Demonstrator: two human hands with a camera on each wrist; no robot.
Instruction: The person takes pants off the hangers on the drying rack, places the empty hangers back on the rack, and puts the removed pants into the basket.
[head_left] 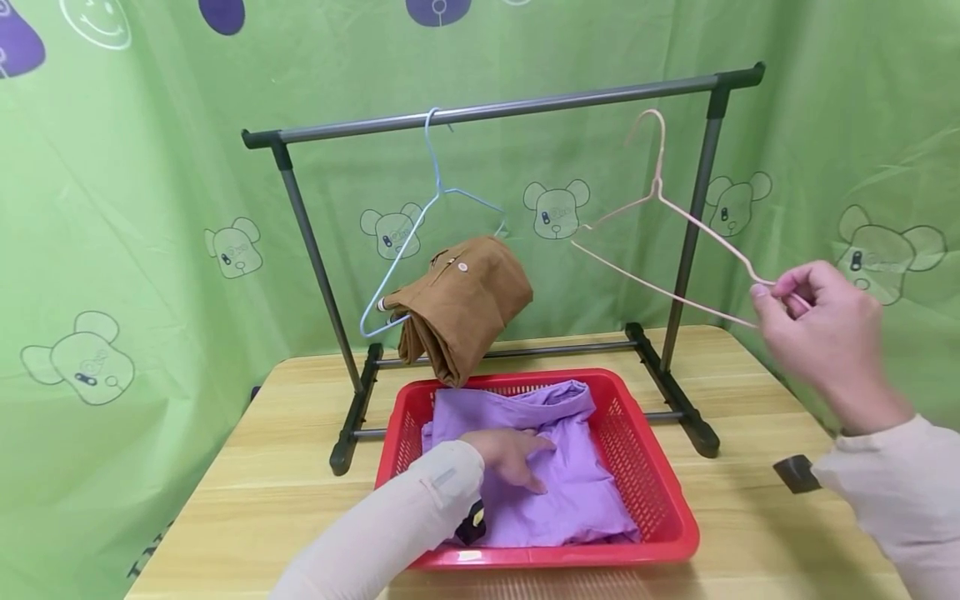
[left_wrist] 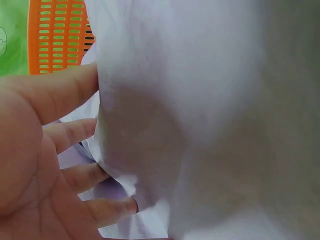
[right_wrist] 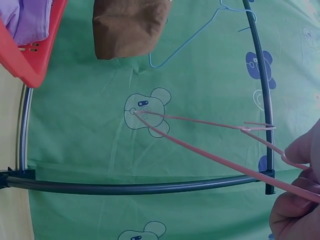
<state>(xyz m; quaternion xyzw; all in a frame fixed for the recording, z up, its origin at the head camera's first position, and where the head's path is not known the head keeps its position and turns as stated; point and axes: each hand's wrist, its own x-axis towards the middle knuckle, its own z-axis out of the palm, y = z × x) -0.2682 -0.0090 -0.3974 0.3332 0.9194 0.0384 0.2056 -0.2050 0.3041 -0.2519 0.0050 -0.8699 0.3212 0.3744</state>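
Observation:
My right hand (head_left: 821, 329) pinches one end of a pink clothes hanger (head_left: 697, 221) between thumb and fingers. The hanger's hook points up and shows just below the rail in the head view. In the right wrist view, fingers (right_wrist: 295, 200) close round the pink wire. My left hand (head_left: 513, 458) lies on a folded purple garment (head_left: 570, 500), fingers fairly straight and spread. The left wrist view has its fingertips (left_wrist: 120, 210) at an edge of the cloth, partly covered by it. The garment lies inside a red basket (head_left: 660, 483).
A dark metal clothes rack (head_left: 510, 108) stands behind the basket on the wooden table (head_left: 247, 467). From its rail hangs a blue hanger (head_left: 397, 254) with folded brown trousers (head_left: 472, 300) over its lower bar. A green patterned curtain (head_left: 150, 208) surrounds the table.

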